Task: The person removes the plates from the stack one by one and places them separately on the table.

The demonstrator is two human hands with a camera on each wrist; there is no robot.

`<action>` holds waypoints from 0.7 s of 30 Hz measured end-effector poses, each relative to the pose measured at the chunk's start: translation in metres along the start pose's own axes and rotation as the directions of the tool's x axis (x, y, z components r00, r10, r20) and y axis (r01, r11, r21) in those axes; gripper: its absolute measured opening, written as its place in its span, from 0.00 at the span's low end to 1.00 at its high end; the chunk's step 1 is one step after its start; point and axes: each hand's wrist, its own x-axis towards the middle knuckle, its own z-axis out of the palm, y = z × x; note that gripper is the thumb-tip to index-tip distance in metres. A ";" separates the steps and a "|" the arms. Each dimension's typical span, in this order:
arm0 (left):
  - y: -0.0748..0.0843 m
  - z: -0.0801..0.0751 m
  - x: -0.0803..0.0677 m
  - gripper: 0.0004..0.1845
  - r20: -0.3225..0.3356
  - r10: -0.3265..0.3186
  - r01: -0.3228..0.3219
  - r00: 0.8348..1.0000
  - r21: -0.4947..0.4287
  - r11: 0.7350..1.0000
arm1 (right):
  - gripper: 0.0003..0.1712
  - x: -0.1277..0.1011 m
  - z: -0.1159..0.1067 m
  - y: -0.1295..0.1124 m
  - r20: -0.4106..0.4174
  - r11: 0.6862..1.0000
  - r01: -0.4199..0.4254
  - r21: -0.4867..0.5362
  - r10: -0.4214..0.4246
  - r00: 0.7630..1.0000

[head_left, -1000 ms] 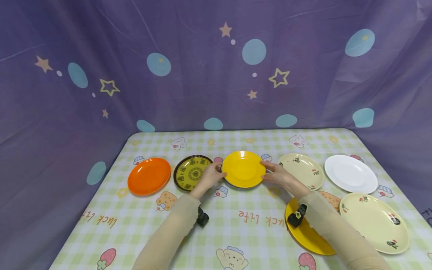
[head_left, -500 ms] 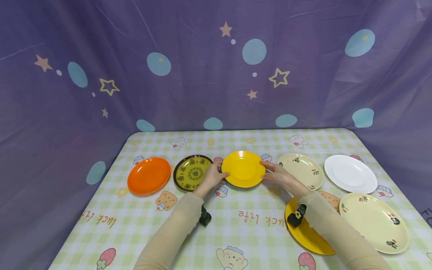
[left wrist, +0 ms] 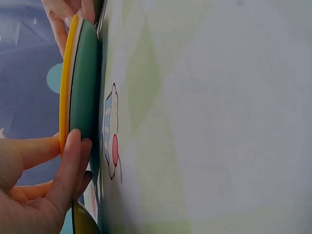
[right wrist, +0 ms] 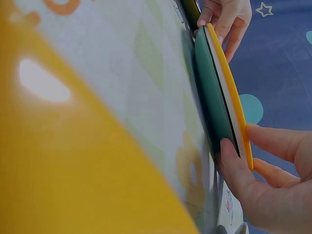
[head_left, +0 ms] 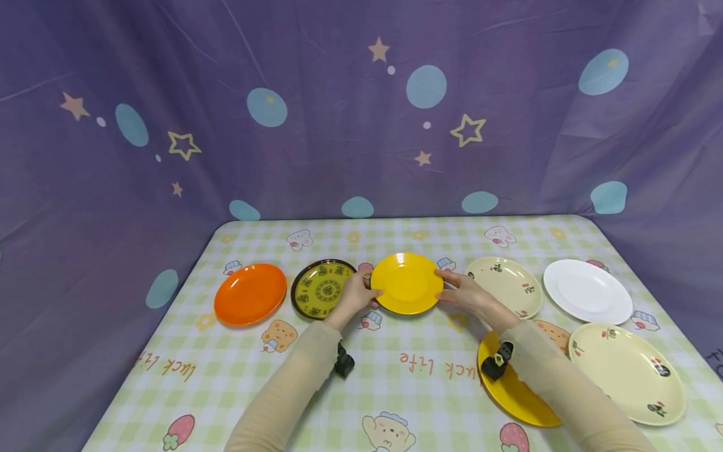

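A small yellow plate (head_left: 407, 284) lies on top of a green plate with a dark rim (left wrist: 87, 83), whose side shows only in the wrist views. From above, the yellow plate covers nearly all of it. My left hand (head_left: 354, 294) grips the stacked plates at their left edge, thumb and fingers at the rims. At the opposite edge my right hand (head_left: 465, 292) holds them the same way. Right beside my left hand is an olive plate with a dark patterned border (head_left: 324, 292); that hand overlaps part of it. A cream plate with flower motifs (head_left: 508, 285) lies behind my right hand.
An orange plate (head_left: 250, 295) lies at the far left. On the right are a white plate (head_left: 587, 292) and a larger cream plate (head_left: 627, 370). Under my right forearm is a large yellow plate (head_left: 511, 398). A checked cloth covers the table; purple curtains hang behind.
The yellow plate has shifted very slightly left, and less of the dark rim shows under it. My left hand has moved a little to the right, its thumb lying further over the edge.
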 end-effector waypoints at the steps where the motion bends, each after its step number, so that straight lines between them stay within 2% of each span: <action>1: 0.000 0.000 0.000 0.29 -0.003 -0.003 0.003 1.000 -0.001 1.000 | 0.35 0.000 0.000 0.000 0.000 1.000 0.003 0.003 -0.003 1.000; 6: -0.001 0.000 0.000 0.28 -0.015 0.004 -0.005 1.000 -0.003 1.000 | 0.37 -0.001 0.000 0.000 0.002 1.000 0.008 -0.002 -0.008 1.000; 13: -0.001 -0.001 -0.001 0.29 -0.001 -0.013 0.013 1.000 -0.084 0.996 | 0.39 -0.001 0.000 -0.001 -0.013 1.000 0.000 -0.020 0.000 1.000; 21: -0.002 -0.001 -0.001 0.28 -0.015 -0.008 0.006 1.000 -0.106 0.994 | 0.40 0.000 0.001 -0.001 -0.034 0.999 -0.007 -0.042 0.005 0.999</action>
